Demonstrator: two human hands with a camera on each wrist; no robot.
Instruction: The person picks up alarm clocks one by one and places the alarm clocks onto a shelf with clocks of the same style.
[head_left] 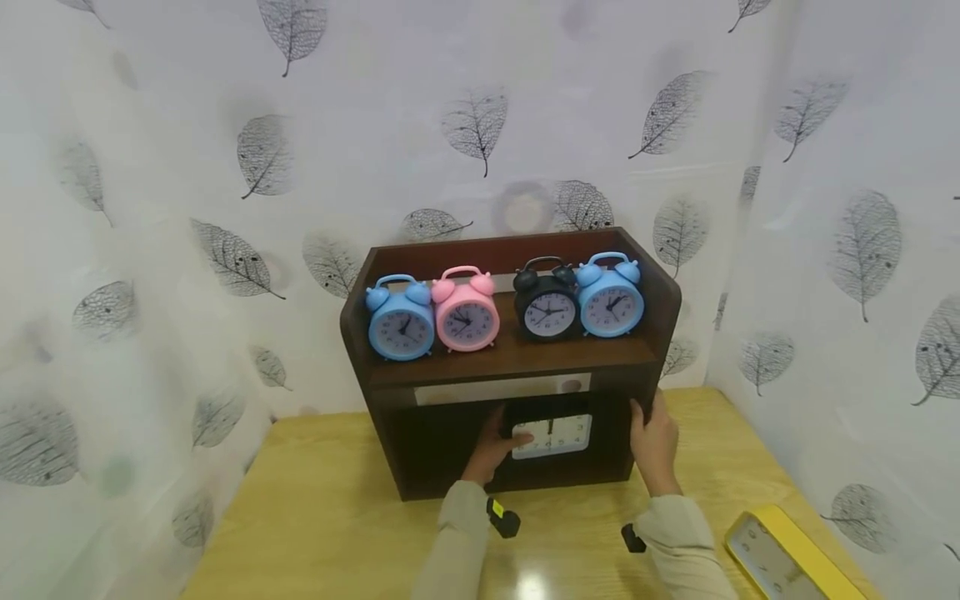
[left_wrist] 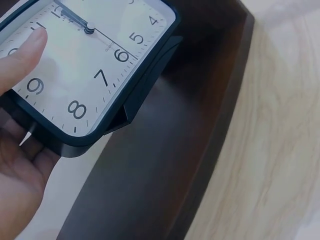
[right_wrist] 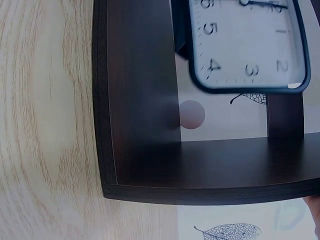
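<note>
In the head view a dark-framed square clock (head_left: pixel 562 438) with a white face is in the lower compartment of a dark brown two-tier shelf (head_left: pixel 517 373). My left hand (head_left: pixel 489 450) holds that clock by its left side. The left wrist view shows the thumb (left_wrist: pixel 25 59) on the clock's face and the other fingers behind the frame. A flap-like stand juts from the clock's lower edge. At the shelf's right side panel, my right hand (head_left: pixel 656 443) grips the front edge. Only a sliver of that hand shows in the right wrist view.
Several twin-bell alarm clocks stand on the upper tier: a blue one (head_left: pixel 401 329), a pink one (head_left: pixel 467 321), a black one (head_left: pixel 550 312) and another blue one (head_left: pixel 611 302). A yellow clock (head_left: pixel 806 554) lies at the wooden table's (head_left: pixel 315 508) front right. Leaf-patterned sheets (head_left: pixel 480 50) surround the table.
</note>
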